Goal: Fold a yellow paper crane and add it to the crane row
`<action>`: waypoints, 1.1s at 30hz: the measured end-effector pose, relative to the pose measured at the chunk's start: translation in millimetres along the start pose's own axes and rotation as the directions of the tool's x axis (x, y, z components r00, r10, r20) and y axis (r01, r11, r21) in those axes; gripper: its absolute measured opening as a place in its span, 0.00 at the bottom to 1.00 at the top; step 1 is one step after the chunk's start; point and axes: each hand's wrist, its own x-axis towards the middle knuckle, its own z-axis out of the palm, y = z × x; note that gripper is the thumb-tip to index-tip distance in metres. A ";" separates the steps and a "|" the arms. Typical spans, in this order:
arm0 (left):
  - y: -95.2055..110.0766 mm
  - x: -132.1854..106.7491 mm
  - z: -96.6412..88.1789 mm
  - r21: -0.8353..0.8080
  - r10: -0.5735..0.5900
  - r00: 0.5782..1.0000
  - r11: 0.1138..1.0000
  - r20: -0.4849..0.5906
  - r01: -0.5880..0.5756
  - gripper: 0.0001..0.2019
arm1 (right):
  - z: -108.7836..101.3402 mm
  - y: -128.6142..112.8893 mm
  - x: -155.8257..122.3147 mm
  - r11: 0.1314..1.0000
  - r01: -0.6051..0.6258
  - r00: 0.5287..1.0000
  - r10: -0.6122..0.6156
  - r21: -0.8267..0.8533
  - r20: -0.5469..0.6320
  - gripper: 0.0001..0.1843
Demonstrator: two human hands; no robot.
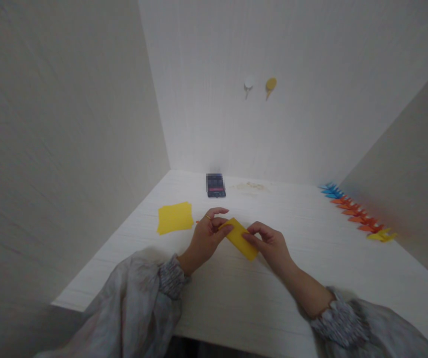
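Between my two hands is a folded piece of yellow origami paper (240, 241), a narrow rectangle tilted down to the right. My left hand (211, 232), with a ring on one finger, pinches its upper left end between thumb and fingers. On the right long edge, my right hand (271, 243) grips it with thumb and forefinger. Left of my left hand lies a stack of yellow paper sheets (175, 218), slightly fanned. A small orange bit, partly hidden, shows just beside my left hand.
A phone (215, 186) lies near the back wall. Along the right side runs a row of folded paper cranes, blue (332, 191), orange (355, 213) and yellow (381, 235). Two hooks, one white (248, 84) and one yellow (271, 84), are on the back wall. Walls enclose the white table (214, 308) on three sides.
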 end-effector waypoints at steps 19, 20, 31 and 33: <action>-2.0 -0.3 -0.3 -0.036 0.022 1.000 0.999 0.020 -0.021 0.17 | 0.3 3.3 0.2 0.998 -0.025 1.000 0.025 0.052 0.005 0.09; -1.9 -0.2 -0.2 -0.035 0.020 1.000 0.999 0.019 -0.019 0.17 | 0.3 3.8 0.2 0.998 -0.023 1.000 0.023 0.050 0.005 0.09; -11.1 -0.5 1.4 0.117 -0.062 0.998 0.991 0.022 0.059 0.17 | 2.1 -1.1 2.1 0.997 0.078 0.997 -0.077 -0.018 0.030 0.05; -15.0 -2.1 2.6 0.172 -0.086 0.994 0.982 0.063 0.074 0.16 | 3.4 -1.8 2.7 0.998 0.060 0.998 -0.060 -0.027 0.028 0.05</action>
